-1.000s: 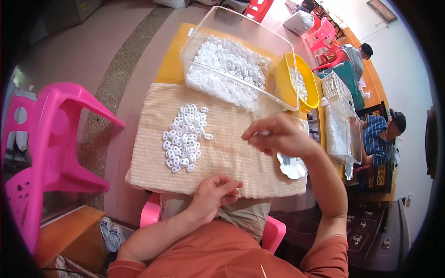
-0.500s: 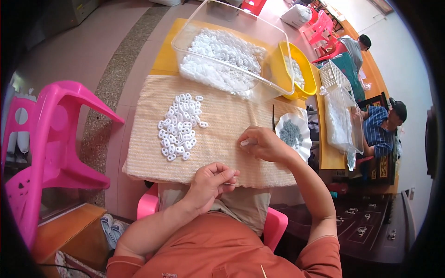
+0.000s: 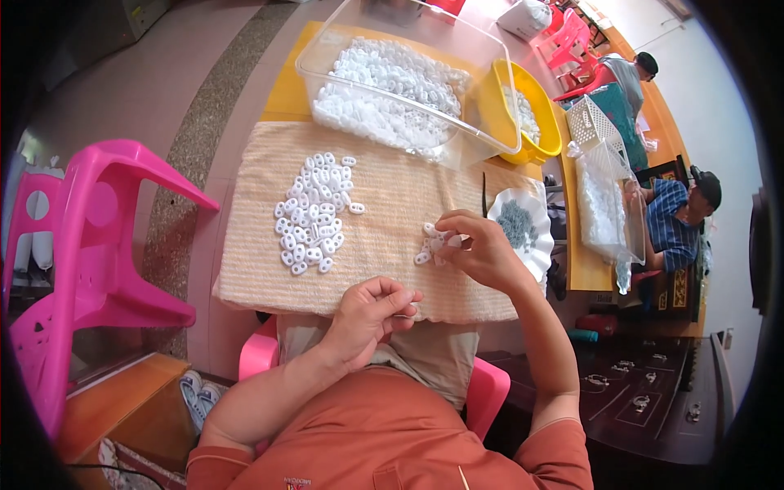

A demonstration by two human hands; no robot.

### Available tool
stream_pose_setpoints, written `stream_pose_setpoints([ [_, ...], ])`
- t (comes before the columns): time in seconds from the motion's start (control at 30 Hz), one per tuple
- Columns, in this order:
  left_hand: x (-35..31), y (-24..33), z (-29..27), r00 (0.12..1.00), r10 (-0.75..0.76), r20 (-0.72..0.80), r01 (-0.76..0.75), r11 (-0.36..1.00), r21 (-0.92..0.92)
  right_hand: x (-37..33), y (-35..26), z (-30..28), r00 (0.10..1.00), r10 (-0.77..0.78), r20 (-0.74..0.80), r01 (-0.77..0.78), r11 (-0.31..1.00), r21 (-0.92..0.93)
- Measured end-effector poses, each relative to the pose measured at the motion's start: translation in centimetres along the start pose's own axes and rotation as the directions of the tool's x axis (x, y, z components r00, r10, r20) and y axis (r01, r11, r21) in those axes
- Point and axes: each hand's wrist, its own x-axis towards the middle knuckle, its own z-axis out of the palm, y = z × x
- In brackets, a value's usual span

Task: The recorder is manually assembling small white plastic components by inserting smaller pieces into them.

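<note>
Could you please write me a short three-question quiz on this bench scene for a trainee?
1. True or false: the white rings on the towel lie in a loose heap left of the right hand.
2. Which colour is the bowl beside the clear bin? A yellow, B green, C black.
3. What lies in the white dish to the right of the right hand?

Key
1. True.
2. A.
3. A small pile of grey pieces.
</note>
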Motion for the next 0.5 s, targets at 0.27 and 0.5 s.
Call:
stream_pose_setpoints([
  [0.27, -0.1, 0.0, 0.1, 1.000, -0.009, 0.007, 0.009, 1.000, 0.016, -1.3, 2.1, 0.8, 0.989, -0.039, -0.143, 0.060, 0.988, 0.146],
  [0.5, -0.1, -0.1, 0.1, 1.000, -0.009, -0.018, 0.010, 1.000, 0.013, -2.0, 2.4, 1.1, 0.975, -0.198, -0.102, 0.169, 0.957, -0.236],
])
